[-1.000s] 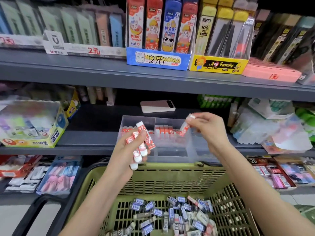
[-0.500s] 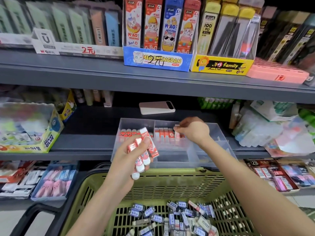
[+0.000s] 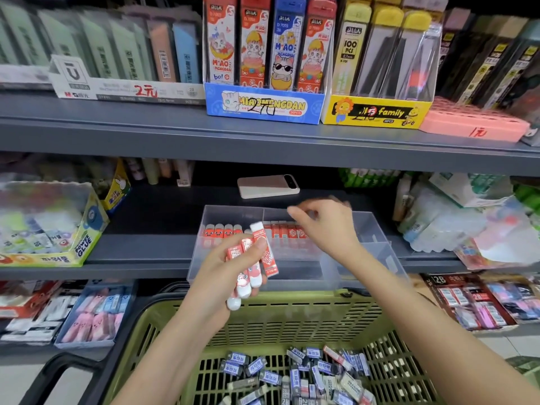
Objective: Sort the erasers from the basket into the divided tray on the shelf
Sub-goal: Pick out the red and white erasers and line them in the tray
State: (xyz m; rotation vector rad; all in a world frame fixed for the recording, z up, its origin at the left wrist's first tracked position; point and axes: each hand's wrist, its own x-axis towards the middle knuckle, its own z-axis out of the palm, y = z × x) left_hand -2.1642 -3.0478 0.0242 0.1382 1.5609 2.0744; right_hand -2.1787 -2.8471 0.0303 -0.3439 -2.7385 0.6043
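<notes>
My left hand (image 3: pixel 225 276) grips a fan of several red-and-white erasers (image 3: pixel 254 258) just in front of the clear divided tray (image 3: pixel 374 232) on the middle shelf. Rows of red erasers stand in the tray's back left compartment (image 3: pixel 222 230) and back middle compartment (image 3: pixel 285 230). Above that middle row hovers my right hand (image 3: pixel 324 226), blurred, its fingers loosely bent with nothing seen in them. Below, the green basket (image 3: pixel 292 317) holds a pile of several blue-sleeved erasers (image 3: pixel 292 372).
A phone (image 3: pixel 268 185) lies on the shelf behind the tray. A glue box (image 3: pixel 81 244) stands at the left and plastic-wrapped packs (image 3: pixel 455 226) at the right. Display boxes (image 3: pixel 263 103) line the upper shelf. Lower shelf trays (image 3: pixel 93 317) flank the basket.
My right hand carried one eraser down into the tray's middle compartment, let it go and has lifted slightly, holding nothing. The left hand kept its bundle nearly still.
</notes>
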